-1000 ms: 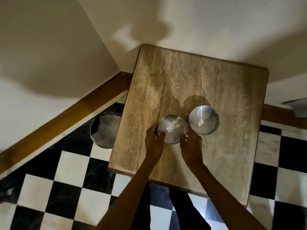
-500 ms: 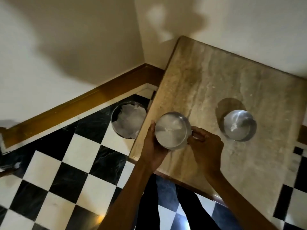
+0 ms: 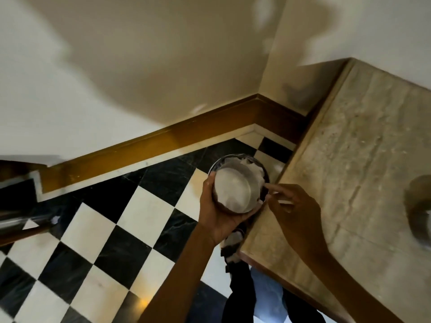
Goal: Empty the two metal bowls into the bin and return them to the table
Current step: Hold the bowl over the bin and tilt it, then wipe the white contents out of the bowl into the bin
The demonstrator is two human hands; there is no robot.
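Observation:
A small metal bowl (image 3: 235, 191) is held tilted above the round bin (image 3: 257, 165) on the floor, just left of the table's edge. My left hand (image 3: 215, 213) cups it from below and the left. My right hand (image 3: 295, 207) is at the bowl's right rim, fingertips touching it. The bin holds white crumpled material and is mostly hidden behind the bowl. The second metal bowl (image 3: 421, 217) stands on the stone table (image 3: 354, 159) at the far right, blurred and cut by the frame edge.
The floor (image 3: 112, 231) is black-and-white checkered tile. A brown skirting board (image 3: 144, 145) runs along the white wall into the corner behind the bin. My legs and a foot show below the table corner. A dark object sits at the far left edge.
Both hands have carried the bowl left off the table to above the bin and tilted it. The view has swung left, pushing the second bowl to the right edge.

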